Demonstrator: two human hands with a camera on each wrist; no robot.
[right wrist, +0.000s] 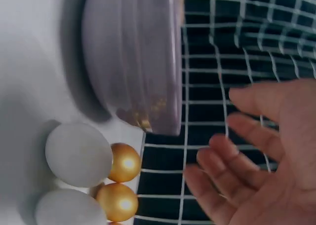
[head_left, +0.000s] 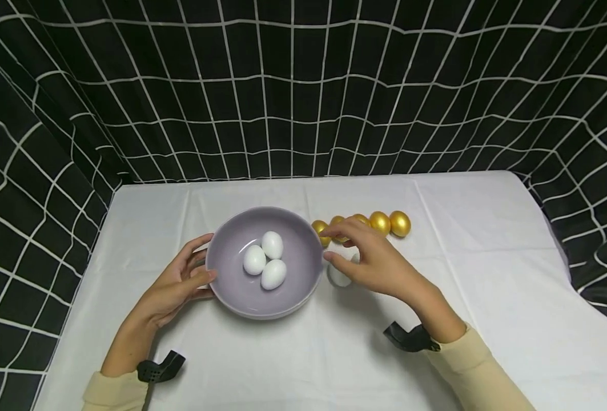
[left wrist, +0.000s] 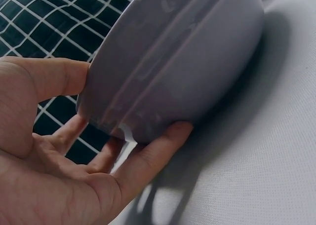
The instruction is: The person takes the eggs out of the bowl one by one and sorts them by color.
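Left hand [head_left: 180, 282] cupping the near-left side of the lilac bowl [head_left: 303, 251], thumb lying against the rim, fingers curling under the outer wall [left wrist: 163, 72] and touching the base. Right hand [head_left: 372, 260] hovering just right of the bowl, fingers loosely spread and relaxed, gripping nothing, as seen from the right wrist [right wrist: 256, 166]. Sitting under that palm, two white eggs [right wrist: 79, 155] on the cloth, one partly showing beside the bowl [head_left: 338, 277]. Resting inside the bowl, three more white eggs [head_left: 266, 260], touching one another near the middle. Lining up just beyond the right hand, a row of golden eggs [head_left: 380, 222], running rightward from the bowl's far-right rim, the leftmost ones partly hidden by fingers. Spreading under everything, a white tablecloth [head_left: 488, 297], lightly creased, covering the whole table. Hanging behind and along both sides, a black curtain with a white grid [head_left: 293, 85], closing in the space. Cream sleeves [head_left: 480, 365] and dark wrist mounts [head_left: 411, 338] showing at the near edge.
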